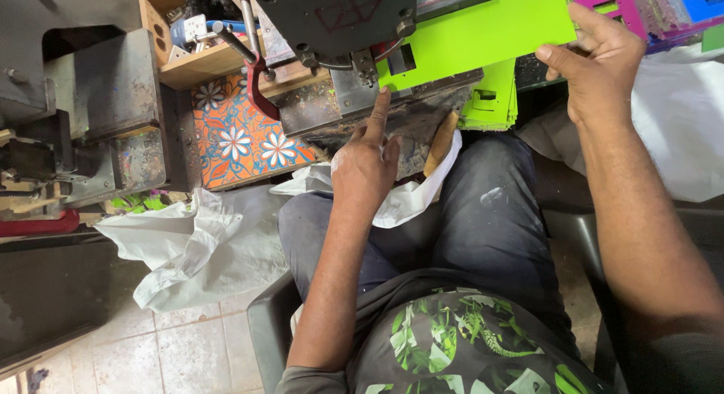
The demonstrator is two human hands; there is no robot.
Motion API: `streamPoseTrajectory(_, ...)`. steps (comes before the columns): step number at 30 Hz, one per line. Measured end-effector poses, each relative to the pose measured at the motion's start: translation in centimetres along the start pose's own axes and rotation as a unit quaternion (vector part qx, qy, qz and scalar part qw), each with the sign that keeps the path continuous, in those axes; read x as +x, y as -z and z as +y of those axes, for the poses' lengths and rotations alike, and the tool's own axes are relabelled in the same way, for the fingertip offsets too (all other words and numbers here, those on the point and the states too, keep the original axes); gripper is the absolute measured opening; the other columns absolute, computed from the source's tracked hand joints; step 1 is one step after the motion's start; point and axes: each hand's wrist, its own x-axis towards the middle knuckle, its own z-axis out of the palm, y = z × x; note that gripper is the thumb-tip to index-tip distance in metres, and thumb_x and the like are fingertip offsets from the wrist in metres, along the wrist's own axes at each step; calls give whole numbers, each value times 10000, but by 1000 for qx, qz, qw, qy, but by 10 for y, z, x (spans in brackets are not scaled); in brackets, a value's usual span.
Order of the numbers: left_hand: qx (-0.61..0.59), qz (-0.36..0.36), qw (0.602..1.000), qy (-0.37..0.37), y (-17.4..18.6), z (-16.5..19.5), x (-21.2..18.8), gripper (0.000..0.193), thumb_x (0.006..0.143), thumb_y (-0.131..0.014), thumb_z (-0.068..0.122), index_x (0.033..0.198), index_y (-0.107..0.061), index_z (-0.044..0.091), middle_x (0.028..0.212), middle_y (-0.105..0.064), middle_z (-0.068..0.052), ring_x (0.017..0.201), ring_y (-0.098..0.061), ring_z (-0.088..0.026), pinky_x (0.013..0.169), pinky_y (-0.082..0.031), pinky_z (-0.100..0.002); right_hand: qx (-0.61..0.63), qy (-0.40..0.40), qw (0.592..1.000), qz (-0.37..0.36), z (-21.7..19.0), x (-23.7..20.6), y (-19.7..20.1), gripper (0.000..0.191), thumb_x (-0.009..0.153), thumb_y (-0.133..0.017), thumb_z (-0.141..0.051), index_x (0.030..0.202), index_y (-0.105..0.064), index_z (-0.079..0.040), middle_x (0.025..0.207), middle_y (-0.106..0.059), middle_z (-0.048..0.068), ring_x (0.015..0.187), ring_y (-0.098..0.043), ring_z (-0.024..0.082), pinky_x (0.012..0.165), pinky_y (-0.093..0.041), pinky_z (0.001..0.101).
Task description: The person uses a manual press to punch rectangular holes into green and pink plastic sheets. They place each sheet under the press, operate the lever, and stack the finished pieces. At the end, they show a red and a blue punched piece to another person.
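Note:
A bright green die-cut card sheet [490, 24] lies across the bed of a black metal press machine [339, 17]. My right hand [599, 58] grips the sheet's right edge between thumb and fingers. My left hand [367, 164] points its index finger up at the sheet's lower left corner, touching it under the press head. A stack of cut green pieces [490, 100] rests just below the sheet, beside my knee.
A wooden tray [181, 39] with small items sits at the upper left. An orange flowered cloth [241, 134] lies below it. White plastic bags [204, 243] spread over the tiled floor. Pink and blue card stacks [648, 6] stand top right. Grey machinery [83, 115] fills the left.

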Motion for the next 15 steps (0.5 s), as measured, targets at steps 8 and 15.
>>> streamPoseTrajectory(8, -13, 36, 999, -33, -1, -6, -2, 769, 903, -732, 190, 1587, -383, 215, 1150, -724, -205, 930, -727, -383, 783, -581, -482, -22, 3, 1000, -5, 5, -1, 2, 459, 1045, -742, 172, 1485, -628, 107, 1206, -759, 202, 910, -739, 130, 662, -540, 206)
streamPoseTrajectory(15, 25, 15, 999, 14, 9, -15, -4, 687, 945, -715, 216, 1566, -422, 247, 965, -736, -165, 793, -710, -386, 691, -556, -517, -24, -12, 1000, 7, 5, -1, -19, 486, 977, -774, 146, 1440, -635, 95, 1189, -765, 151, 875, -715, 94, 659, -520, 201)
